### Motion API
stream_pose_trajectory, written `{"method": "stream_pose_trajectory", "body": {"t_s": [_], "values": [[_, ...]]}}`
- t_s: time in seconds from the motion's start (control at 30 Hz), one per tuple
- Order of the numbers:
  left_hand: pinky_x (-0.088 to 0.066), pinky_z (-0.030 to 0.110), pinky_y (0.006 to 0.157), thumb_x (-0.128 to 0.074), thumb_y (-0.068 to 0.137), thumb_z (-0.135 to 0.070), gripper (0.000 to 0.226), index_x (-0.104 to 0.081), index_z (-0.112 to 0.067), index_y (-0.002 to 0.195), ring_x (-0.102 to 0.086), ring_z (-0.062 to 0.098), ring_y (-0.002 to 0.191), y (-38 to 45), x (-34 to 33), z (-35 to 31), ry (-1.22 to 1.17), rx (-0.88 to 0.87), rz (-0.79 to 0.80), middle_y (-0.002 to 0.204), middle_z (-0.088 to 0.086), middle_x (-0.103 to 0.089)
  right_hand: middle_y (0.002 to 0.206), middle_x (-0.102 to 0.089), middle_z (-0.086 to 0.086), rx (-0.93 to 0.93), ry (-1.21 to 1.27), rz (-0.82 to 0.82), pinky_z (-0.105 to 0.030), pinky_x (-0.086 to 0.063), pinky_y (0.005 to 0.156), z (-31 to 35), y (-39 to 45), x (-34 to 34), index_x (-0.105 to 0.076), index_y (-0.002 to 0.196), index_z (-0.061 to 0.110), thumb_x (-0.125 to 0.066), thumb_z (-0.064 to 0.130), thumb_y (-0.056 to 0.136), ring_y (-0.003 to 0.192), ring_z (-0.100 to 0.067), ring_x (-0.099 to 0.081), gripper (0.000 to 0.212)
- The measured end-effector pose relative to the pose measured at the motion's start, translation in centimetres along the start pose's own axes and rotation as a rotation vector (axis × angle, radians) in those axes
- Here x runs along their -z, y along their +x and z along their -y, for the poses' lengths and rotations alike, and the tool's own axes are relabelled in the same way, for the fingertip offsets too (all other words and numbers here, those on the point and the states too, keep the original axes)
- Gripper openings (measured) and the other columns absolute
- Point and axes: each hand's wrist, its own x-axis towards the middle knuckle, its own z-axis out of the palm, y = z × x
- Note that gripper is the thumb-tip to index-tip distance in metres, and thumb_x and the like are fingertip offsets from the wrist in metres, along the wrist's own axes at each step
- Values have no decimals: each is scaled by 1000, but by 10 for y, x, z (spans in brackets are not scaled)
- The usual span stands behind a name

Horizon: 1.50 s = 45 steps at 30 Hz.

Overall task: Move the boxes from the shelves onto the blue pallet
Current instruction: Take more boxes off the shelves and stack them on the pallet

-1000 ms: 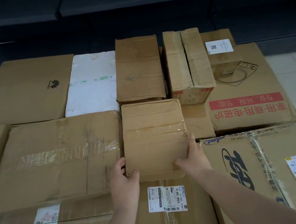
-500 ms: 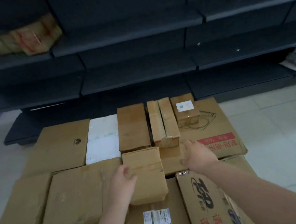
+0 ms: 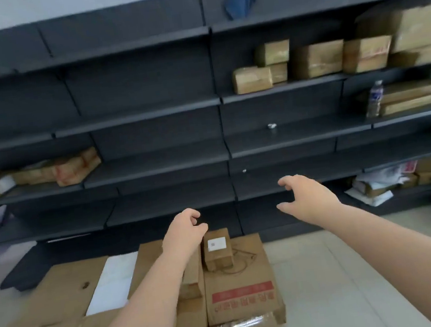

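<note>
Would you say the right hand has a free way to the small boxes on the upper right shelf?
Probably yes: the right hand is empty, fingers loosely spread, and nothing stands before the small boxes; the open shelf front looks free.

Both arms reach forward — left hand and right hand loosely curled, holding nothing.
</note>
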Motion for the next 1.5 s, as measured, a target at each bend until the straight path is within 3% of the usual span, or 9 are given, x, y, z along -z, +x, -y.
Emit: {"method": "stream_pose_trajectory", "body": {"t_s": [0.27, 0.43, 0.77, 1.17, 1.4, 1.5], "values": [[-47, 31, 85, -57, 89, -28, 32, -53, -25, 121, -53, 11, 98, 37, 1, -164, 49, -211, -104, 115, -8, -54, 133, -47, 4, 36, 119, -172, -29, -47, 84, -66, 34, 124, -40, 140, 22, -60, 36, 89, 106, -15, -54, 56], [-45, 28, 80, -57, 90, -29, 32, -53, -23, 121, -53, 11, 97, 96, -27, -212, 37, -223, -135, 114, -7, -55, 131, -51, 0, -14, 267, -197, -28, -44, 90, -110, 97, 145, -43, 138, 17, -62, 37, 89, 115, -17, -52, 56], [-47, 28, 80, -55, 92, -29, 35, -51, -17, 124, -55, 13, 93, 265, -97, -303, -107, -210, -130, 113, -2, -55, 133, -51, -3, 8, 298, -163, -27, -44, 89, -172, 290, 175, -43, 138, 16, -62, 35, 89, 114, -18, -54, 56], [-37, 26, 78, -55, 92, -31, 39, -49, -15, 128, -51, 12, 92, 455, -126, -378, -185, -122, -263, 105, -3, -55, 136, -49, -6, 129, 410, -120, -33, -43, 95, -217, 537, 188, -40, 140, 13, -61, 42, 88, 122, -23, -49, 62], [-46, 34, 84, -54, 92, -35, 42, -47, -16, 130, -50, 15, 96, 559, -120, -399, -215, -27, -349, 109, -2, -52, 140, -46, -7, 210, 472, -72, -28, -40, 86, -211, 671, 200, -38, 141, 15, -58, 43, 90, 121, -24, -49, 62], [-44, 33, 89, -53, 93, -36, 44, -47, -16, 131, -48, 15, 99, 607, -118, -401, -221, -10, -364, 115, -1, -52, 141, -45, -8, 224, 482, -51, -32, -41, 93, -201, 722, 193, -39, 141, 14, -58, 45, 89, 124, -25, -47, 63]]}}
